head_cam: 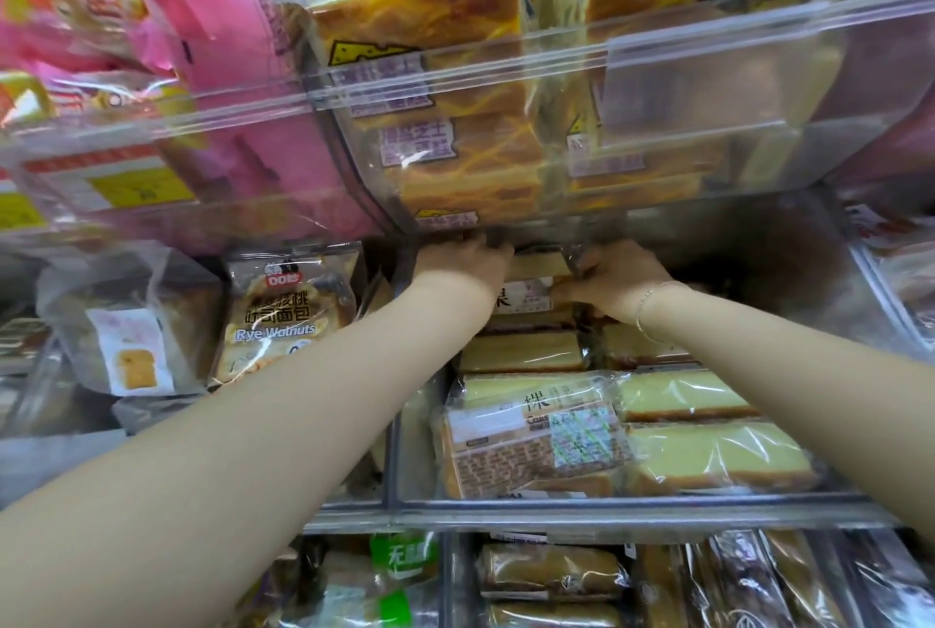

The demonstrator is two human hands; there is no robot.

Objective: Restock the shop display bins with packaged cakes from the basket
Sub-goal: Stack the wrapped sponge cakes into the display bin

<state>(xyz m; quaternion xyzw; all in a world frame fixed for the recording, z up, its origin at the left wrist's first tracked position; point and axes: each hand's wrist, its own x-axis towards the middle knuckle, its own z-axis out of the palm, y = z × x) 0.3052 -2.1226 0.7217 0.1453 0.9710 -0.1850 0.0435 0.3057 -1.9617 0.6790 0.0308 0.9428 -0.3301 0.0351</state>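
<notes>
Gripping one wrapped cake [528, 296], both hands close on it beside a "Rye Walnuts" pack [288, 308]

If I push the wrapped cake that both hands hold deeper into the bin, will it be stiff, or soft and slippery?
The cake probably squashes easily: it looks like sponge. Its glossy film likely slides over the packs below. Both the left hand and right hand grip it, which suggests it flexes.

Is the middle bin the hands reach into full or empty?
Partly full: the bin holds cake packs at its front; its right rear looks bare.
</notes>
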